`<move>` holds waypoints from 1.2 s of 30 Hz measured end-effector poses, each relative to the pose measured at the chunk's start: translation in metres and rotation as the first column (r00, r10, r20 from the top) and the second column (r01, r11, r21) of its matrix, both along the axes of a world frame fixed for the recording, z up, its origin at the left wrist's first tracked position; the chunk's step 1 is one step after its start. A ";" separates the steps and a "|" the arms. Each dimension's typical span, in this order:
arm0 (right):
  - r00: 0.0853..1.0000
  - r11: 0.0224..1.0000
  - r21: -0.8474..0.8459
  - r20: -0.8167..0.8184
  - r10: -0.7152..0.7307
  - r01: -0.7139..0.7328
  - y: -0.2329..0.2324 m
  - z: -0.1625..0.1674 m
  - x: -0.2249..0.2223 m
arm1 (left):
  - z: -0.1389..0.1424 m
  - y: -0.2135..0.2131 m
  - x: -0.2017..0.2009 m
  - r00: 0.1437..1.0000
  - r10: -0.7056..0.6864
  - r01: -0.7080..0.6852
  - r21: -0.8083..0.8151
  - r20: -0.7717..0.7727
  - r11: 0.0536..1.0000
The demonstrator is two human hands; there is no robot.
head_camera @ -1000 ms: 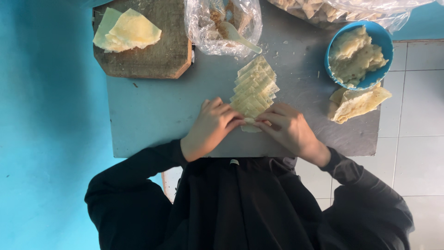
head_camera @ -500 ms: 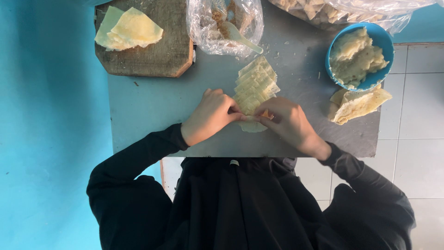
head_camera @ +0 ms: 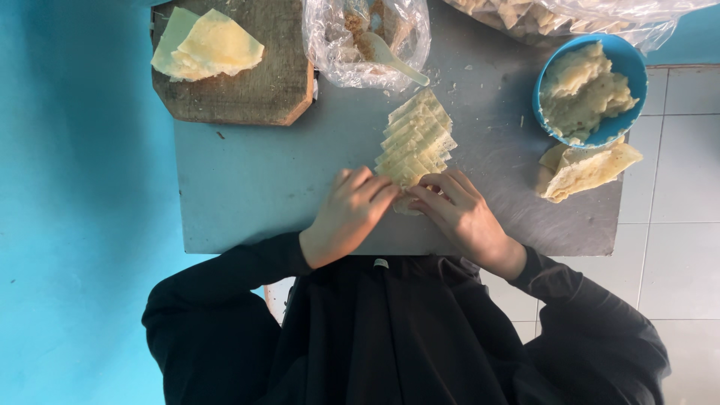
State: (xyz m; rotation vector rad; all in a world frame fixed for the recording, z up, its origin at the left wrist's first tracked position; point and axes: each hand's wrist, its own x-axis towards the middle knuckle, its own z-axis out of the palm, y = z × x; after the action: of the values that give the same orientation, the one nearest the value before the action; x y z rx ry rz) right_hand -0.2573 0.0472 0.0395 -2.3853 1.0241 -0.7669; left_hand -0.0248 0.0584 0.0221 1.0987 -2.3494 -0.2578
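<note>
Both hands — left hand (head_camera: 351,212) and right hand (head_camera: 457,214) — have fingers pinched together on the near end of the fanned pastry strips (head_camera: 415,142), mid-counter (head_camera: 247,187). Thin sheets look fragile — a hard tug could tear them.

A small grey metal table (head_camera: 247,195) with a dull, scuffed top stands in the middle. To its left runs a bright turquoise painted surface (head_camera: 75,210), speckled with small marks. To its right lies a floor of pale grey square tiles (head_camera: 679,195). Light is soft and even.
</note>
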 end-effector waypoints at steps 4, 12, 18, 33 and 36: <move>1.000 1.000 -0.021 -0.024 -0.015 0.015 -0.002 -0.001 0.001 | -0.004 0.004 -0.001 0.998 0.024 -0.020 -0.062 0.055 0.998; 0.995 0.992 0.080 -0.007 -0.100 0.100 -0.009 -0.008 0.004 | -0.001 -0.019 -0.001 0.997 0.048 -0.032 0.231 -0.064 0.972; 0.998 0.998 0.021 -0.006 -0.067 0.067 -0.011 -0.005 0.003 | 0.004 -0.031 0.000 0.995 0.051 -0.018 0.346 -0.086 0.938; 0.994 0.995 -0.101 -0.105 -0.019 0.008 -0.010 -0.005 0.000 | 0.005 -0.007 0.000 1.000 0.023 -0.023 -0.016 0.004 1.000; 0.991 0.995 -0.100 -0.132 0.006 -0.019 -0.008 -0.002 -0.002 | 0.003 -0.006 0.000 0.999 0.012 -0.009 -0.048 0.049 0.999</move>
State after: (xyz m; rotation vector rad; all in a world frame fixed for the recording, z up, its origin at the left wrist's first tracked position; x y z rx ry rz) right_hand -0.2591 0.0388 0.0377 -2.5557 1.0431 -0.6791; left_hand -0.0251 0.0525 0.0255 1.1064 -2.3802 -0.1715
